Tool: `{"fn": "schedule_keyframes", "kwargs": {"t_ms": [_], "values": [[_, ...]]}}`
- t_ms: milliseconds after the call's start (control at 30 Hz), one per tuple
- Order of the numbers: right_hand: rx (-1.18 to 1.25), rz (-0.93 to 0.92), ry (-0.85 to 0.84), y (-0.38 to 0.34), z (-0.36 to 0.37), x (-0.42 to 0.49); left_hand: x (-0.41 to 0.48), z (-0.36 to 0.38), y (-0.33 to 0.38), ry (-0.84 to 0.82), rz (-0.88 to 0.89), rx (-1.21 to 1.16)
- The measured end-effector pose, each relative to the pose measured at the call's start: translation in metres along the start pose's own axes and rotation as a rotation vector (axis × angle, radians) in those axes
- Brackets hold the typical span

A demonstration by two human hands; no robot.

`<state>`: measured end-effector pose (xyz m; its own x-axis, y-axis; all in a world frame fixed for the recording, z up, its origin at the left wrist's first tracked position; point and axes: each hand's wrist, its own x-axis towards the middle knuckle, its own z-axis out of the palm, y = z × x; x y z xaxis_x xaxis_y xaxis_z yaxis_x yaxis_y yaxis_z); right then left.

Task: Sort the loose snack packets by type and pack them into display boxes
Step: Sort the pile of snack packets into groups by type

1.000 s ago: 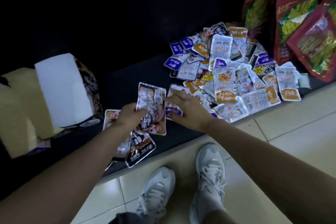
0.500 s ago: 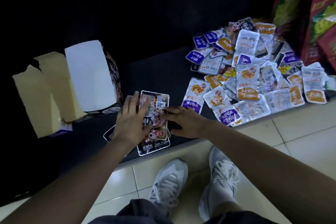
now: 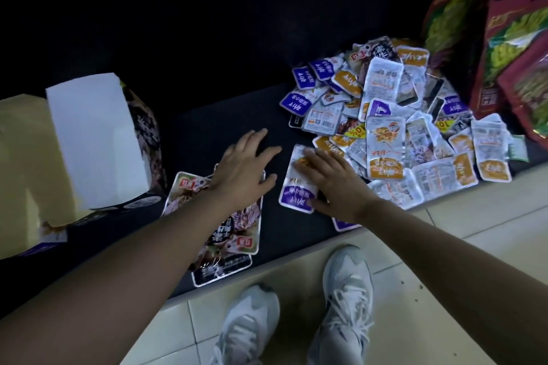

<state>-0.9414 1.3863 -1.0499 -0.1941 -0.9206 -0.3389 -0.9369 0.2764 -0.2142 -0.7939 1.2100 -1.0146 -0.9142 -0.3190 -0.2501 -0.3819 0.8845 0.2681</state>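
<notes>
Two hands (image 3: pixel 243 169), two white shoes (image 3: pixel 347 290), two display boxes (image 3: pixel 89 139) and three red bags (image 3: pixel 504 68) are counted; the heaped packets (image 3: pixel 385 139) are past counting.

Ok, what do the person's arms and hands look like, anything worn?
Both forearms are bare, no sleeves in view. The left hand and right hand wear no gloves; no watch, bracelet or rings show in the dim light.

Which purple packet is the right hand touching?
The purple-ended packet at the left edge of the pile; the right hand rests flat on it.
</notes>
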Motion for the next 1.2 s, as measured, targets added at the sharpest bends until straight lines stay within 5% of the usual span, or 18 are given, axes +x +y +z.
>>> {"fn": "schedule_keyframes", "kwargs": {"t_ms": [133,233,433,633,900,1067,1200], "values": [[0.027,-0.096,0.157,0.027,-0.008,-0.009,0.047,0.008,0.016,0.132,-0.072,-0.069],[0.07,-0.077,0.44,0.04,-0.024,0.0,0.079,0.013,0.026,0.222,-0.332,-0.345],[0.015,0.149,0.248,0.06,-0.023,0.02,0.12,0.02,0.044,0.27,-0.675,-0.815],[0.015,0.213,0.29,0.066,-0.025,0.015,0.12,0.006,0.046,0.336,-0.843,-1.249],[0.194,0.203,0.305,0.023,-0.047,0.011,0.039,-0.021,-0.012,0.531,-0.755,-0.863],[0.363,-0.039,0.206,-0.043,-0.046,0.029,-0.011,-0.032,-0.036,0.45,-0.713,-0.682],[0.274,-0.14,-0.062,-0.086,-0.02,0.03,-0.037,-0.033,-0.043,0.186,-0.6,-0.442]]}}
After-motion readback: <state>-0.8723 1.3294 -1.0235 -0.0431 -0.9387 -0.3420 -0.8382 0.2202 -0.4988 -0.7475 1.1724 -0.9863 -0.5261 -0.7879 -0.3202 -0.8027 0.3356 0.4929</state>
